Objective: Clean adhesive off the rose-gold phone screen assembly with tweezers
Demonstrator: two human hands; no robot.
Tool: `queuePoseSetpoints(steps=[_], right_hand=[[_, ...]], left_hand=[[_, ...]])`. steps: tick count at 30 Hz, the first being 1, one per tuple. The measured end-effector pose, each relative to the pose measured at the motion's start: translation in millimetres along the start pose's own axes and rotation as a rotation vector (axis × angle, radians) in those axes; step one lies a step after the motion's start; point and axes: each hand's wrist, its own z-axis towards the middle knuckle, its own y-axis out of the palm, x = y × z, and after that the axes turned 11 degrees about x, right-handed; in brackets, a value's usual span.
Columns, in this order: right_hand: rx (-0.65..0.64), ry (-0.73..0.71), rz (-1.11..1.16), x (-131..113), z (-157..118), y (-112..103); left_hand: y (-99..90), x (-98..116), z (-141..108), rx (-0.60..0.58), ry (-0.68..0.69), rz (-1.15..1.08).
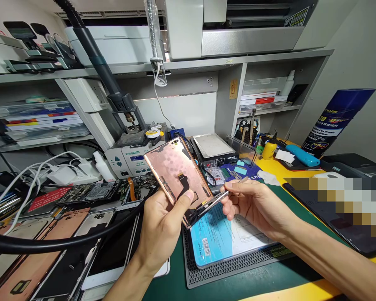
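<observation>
My left hand (164, 223) grips a phone screen assembly (172, 165) by its lower left edge, thumb flat on its copper-coloured back. A black flex cable (184, 182) lies across that back. In my right hand (253, 205) a pair of metal tweezers (217, 197) is pinched between thumb and fingers. Their tips reach the lower edge of the assembly, near dark parts at its bottom corner; whether they grip anything there I cannot tell. Below both hands lies a blue and white box (214, 240) on a grey honeycomb mat (225, 267).
Several phone parts (56, 251) lie in a row at left, crossed by a black hose (65, 244). Behind stand a soldering station (128, 159) and a heating plate (214, 148). To the right are a yellow bottle (270, 147), a spray can (335, 121) and a dark tablet (319, 213).
</observation>
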Motion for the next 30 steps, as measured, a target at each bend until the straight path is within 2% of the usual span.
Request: queuePoseSetpoints(steps=[12,30], right_hand=[[0.004,-0.001,-0.004,-0.9,0.0,0.5],[0.002,0.011,-0.015,-2.0,-0.9,0.6]], left_hand=[[-2.2,-1.6,0.9,0.02,-0.005,0.071],[0.2,1.6,-0.6,0.001,0.01,0.034]])
